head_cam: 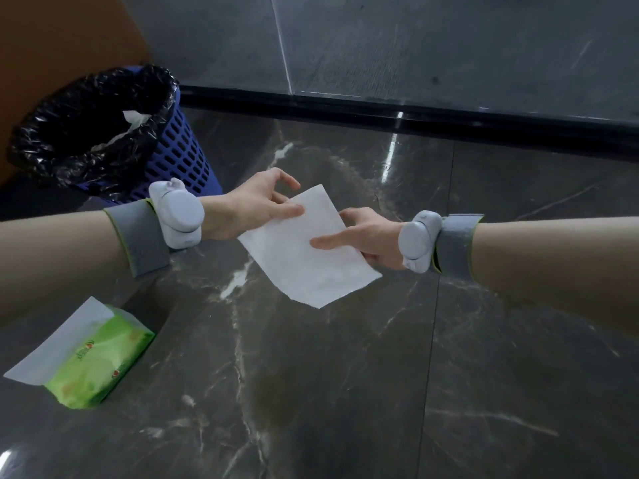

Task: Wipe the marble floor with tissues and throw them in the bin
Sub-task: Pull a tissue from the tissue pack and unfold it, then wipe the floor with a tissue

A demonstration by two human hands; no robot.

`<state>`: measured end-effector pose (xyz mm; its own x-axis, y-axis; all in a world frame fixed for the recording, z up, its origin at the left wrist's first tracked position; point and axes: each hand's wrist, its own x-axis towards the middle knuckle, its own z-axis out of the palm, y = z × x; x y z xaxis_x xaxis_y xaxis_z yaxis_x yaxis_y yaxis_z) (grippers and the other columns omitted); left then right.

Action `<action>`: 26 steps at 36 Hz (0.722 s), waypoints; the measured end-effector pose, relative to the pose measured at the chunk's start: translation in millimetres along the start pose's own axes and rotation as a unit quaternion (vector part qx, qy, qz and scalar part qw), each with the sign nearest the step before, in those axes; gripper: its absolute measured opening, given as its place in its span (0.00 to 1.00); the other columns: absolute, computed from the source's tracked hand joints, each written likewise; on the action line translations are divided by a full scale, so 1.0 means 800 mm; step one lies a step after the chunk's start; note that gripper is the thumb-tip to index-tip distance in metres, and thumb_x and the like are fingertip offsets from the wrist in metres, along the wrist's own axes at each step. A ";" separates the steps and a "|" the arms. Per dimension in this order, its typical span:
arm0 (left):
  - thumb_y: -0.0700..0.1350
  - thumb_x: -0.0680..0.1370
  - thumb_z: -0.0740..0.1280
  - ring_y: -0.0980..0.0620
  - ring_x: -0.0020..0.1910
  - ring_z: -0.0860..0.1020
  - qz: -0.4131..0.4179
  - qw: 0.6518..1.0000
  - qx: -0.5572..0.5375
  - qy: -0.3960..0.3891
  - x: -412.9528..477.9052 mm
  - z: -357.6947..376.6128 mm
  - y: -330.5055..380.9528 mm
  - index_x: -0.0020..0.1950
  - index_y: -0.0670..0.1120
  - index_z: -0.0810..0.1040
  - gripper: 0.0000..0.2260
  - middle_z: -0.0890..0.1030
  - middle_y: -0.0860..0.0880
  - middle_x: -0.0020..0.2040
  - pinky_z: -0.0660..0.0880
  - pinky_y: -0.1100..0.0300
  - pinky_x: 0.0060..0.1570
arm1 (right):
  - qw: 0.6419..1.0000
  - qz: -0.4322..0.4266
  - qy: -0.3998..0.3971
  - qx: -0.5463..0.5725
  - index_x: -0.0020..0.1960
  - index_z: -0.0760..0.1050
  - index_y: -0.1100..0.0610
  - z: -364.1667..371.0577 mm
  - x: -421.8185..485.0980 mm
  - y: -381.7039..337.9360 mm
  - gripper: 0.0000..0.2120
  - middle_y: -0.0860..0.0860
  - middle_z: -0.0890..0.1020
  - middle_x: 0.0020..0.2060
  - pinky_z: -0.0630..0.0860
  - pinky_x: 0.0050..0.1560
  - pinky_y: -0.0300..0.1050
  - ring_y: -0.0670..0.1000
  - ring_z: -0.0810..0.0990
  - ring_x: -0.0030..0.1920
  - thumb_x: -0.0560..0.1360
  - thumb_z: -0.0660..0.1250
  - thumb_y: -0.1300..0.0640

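left hand [261, 202] and right hand [363, 236] pinch a flat tissue [307, 261] between them.

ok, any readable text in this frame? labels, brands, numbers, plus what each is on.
green tissue pack: small printed brand mark beside a red logo, too blurred to read.
white tissue, bin, left wrist device, right wrist device: no print visible.
Nothing legible anywhere in the frame.

A flat white tissue [307, 250] hangs over the dark veined marble floor [345, 392], near the blue bin [183, 157] (black-lined).
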<state>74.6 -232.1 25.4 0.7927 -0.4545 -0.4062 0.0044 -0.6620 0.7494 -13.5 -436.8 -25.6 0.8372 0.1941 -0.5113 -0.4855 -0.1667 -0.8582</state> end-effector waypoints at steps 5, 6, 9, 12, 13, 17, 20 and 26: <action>0.48 0.80 0.73 0.49 0.46 0.87 0.027 0.999 0.008 0.016 0.010 0.007 -0.003 0.62 0.52 0.78 0.11 0.88 0.49 0.47 0.83 0.54 0.41 | 0.999 0.032 0.011 0.006 0.52 0.82 0.58 0.003 0.012 0.014 0.06 0.48 0.88 0.42 0.81 0.33 0.37 0.45 0.88 0.39 0.75 0.75 0.61; 0.50 0.81 0.72 0.50 0.46 0.87 0.034 0.999 0.021 0.031 0.014 0.009 -0.003 0.60 0.53 0.80 0.09 0.88 0.51 0.46 0.81 0.56 0.41 | 0.999 0.031 0.026 0.010 0.51 0.82 0.59 0.003 0.014 0.015 0.05 0.49 0.88 0.43 0.80 0.33 0.37 0.46 0.87 0.39 0.76 0.73 0.63; 0.53 0.82 0.69 0.53 0.50 0.84 0.054 0.992 0.082 0.079 0.029 0.011 -0.008 0.56 0.54 0.81 0.06 0.86 0.54 0.49 0.80 0.55 0.50 | 0.995 0.013 0.097 -0.019 0.51 0.82 0.60 -0.007 0.025 0.017 0.07 0.53 0.86 0.45 0.83 0.36 0.41 0.52 0.86 0.45 0.77 0.67 0.66; 0.55 0.83 0.67 0.55 0.53 0.81 0.045 0.983 0.155 0.082 0.040 0.008 -0.016 0.58 0.52 0.80 0.09 0.83 0.55 0.52 0.77 0.56 0.56 | 0.978 0.006 0.193 -0.076 0.55 0.86 0.60 -0.030 0.040 0.011 0.14 0.54 0.86 0.48 0.84 0.52 0.48 0.55 0.85 0.51 0.79 0.62 0.67; 0.55 0.83 0.66 0.54 0.53 0.81 0.044 0.978 0.186 0.082 0.043 0.006 -0.018 0.59 0.52 0.80 0.10 0.82 0.54 0.53 0.77 0.56 0.56 | 0.972 0.010 0.221 -0.076 0.54 0.87 0.58 -0.040 0.043 0.005 0.15 0.54 0.86 0.50 0.83 0.56 0.48 0.54 0.85 0.52 0.79 0.62 0.66; 0.54 0.83 0.64 0.47 0.57 0.79 0.026 0.950 0.304 0.072 0.054 0.000 -0.038 0.59 0.49 0.78 0.11 0.81 0.49 0.57 0.77 0.48 0.60 | 0.944 0.041 0.326 -0.014 0.57 0.83 0.61 -0.078 0.052 -0.014 0.12 0.57 0.84 0.54 0.81 0.60 0.54 0.58 0.84 0.53 0.78 0.64 0.59; 0.57 0.83 0.60 0.44 0.59 0.77 -0.009 0.922 0.383 0.060 0.059 -0.005 -0.054 0.59 0.48 0.77 0.15 0.78 0.47 0.60 0.76 0.46 0.60 | 0.935 -0.013 0.354 -0.030 0.54 0.77 0.61 -0.096 0.043 -0.025 0.16 0.61 0.82 0.52 0.78 0.57 0.56 0.61 0.81 0.52 0.75 0.62 0.50; 0.53 0.85 0.54 0.40 0.58 0.77 -0.085 0.882 0.463 0.028 0.071 -0.020 -0.095 0.63 0.38 0.74 0.20 0.77 0.39 0.63 0.73 0.51 0.48 | 0.900 0.009 0.427 -0.082 0.48 0.81 0.58 -0.137 0.061 -0.023 0.26 0.53 0.80 0.49 0.72 0.48 0.48 0.54 0.78 0.46 0.81 0.55 0.39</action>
<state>128.6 -197.9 -46.7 0.8577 -0.2890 -0.4253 -0.3526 -0.9325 -0.0776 63.6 -530.3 -29.9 0.7514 -0.6132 -0.2436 -0.5159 -0.3159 -0.7962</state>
